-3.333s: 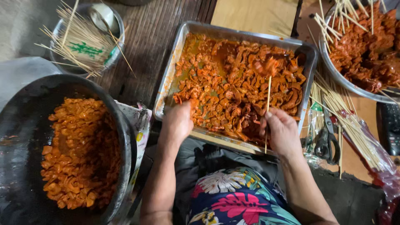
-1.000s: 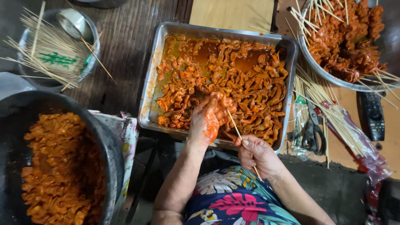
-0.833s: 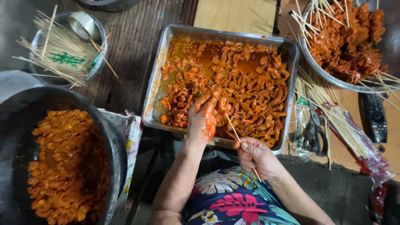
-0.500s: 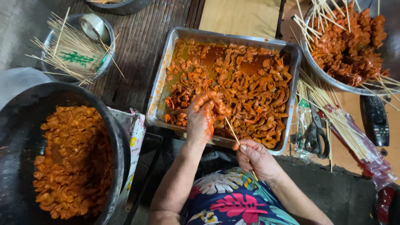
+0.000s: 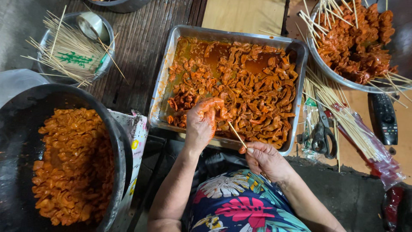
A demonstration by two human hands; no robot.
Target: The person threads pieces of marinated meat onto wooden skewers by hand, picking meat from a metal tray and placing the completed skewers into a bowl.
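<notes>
Clear plastic packet of skewers (image 5: 365, 137) with red end right of the tray, white wrapper with green print (image 5: 79, 58) in far-left bowl

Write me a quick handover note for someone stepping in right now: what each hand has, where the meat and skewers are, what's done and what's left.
Left hand: sauce-coated, pinching a marinated meat piece over the metal tray.
Right hand: gripping a bamboo skewer, tip pointed at that piece.
Done: a bowl of finished skewers sits at upper right.
Left: the tray is full of loose meat, and the big black pan on the left holds more.
Spare sticks: a bundle by the scissors, more in the bowl at upper left.
</notes>
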